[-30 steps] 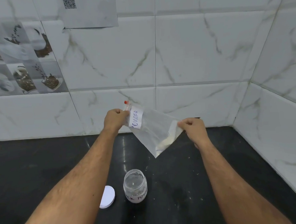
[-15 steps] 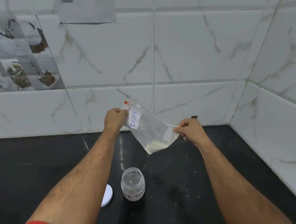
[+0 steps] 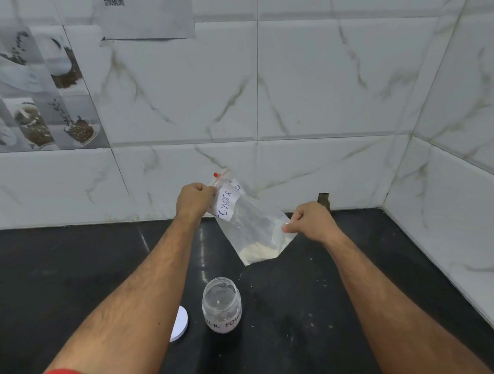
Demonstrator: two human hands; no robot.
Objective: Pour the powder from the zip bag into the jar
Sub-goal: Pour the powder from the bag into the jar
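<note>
A clear zip bag (image 3: 246,221) with a white "POWDER" label and a red zip slider hangs tilted above the black counter. White powder (image 3: 259,250) sits in its lowest corner. My left hand (image 3: 195,202) pinches the bag's zip end at the upper left. My right hand (image 3: 309,222) pinches the bag's right edge. Below the bag stands an open clear jar (image 3: 222,308) with a white handwritten label. It looks nearly empty. Its white lid (image 3: 180,323) lies flat just left of it, partly hidden by my left forearm.
The black counter (image 3: 318,311) has specks of spilled powder to the right of the jar. White marble-look tiled walls (image 3: 321,97) close the back and the right side, meeting in a corner at the far right. A paper sheet (image 3: 148,17) is taped high on the wall.
The bag's lower corner has lifted a little and swung right. The powder has slid down from the bag's right side into that lowest corner. Both hands keep their grip.
</note>
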